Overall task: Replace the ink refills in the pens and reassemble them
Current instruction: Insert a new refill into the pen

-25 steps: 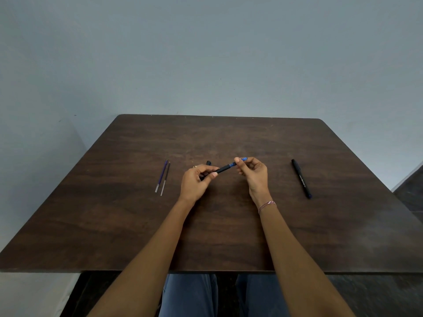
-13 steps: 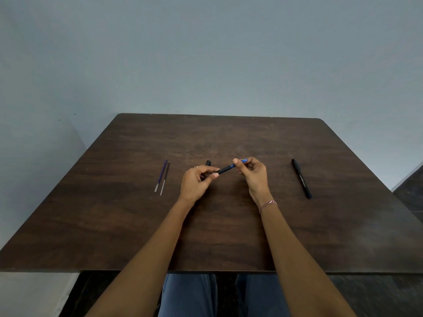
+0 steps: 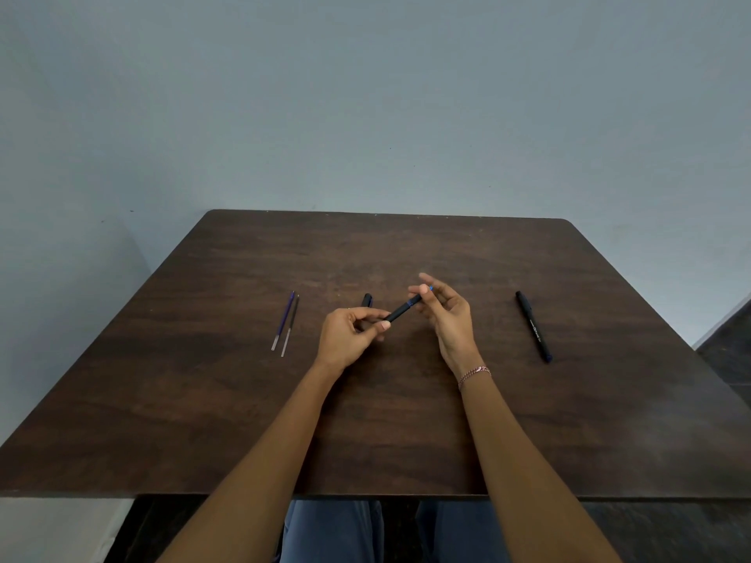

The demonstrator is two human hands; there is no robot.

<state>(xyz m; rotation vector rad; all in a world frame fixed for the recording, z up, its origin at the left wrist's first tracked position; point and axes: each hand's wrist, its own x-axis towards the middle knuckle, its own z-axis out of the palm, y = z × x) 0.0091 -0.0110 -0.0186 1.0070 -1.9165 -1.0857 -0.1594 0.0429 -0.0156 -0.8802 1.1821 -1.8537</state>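
Pen [image 3: 402, 311]: barrel within curled fingers of left hand [image 3: 345, 338], blue end between fingertips of right hand [image 3: 451, 323].

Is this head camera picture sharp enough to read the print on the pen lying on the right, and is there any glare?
Head view: soft, even light, no glare on the table; the print on the pen is a pale mark, too small to read; the right hand looks slightly blurred at the fingers.

black-blue pen [image 3: 402, 310] held tilted mid-table; second black pen [image 3: 533, 326] flat right; two refills [image 3: 283, 321] left.
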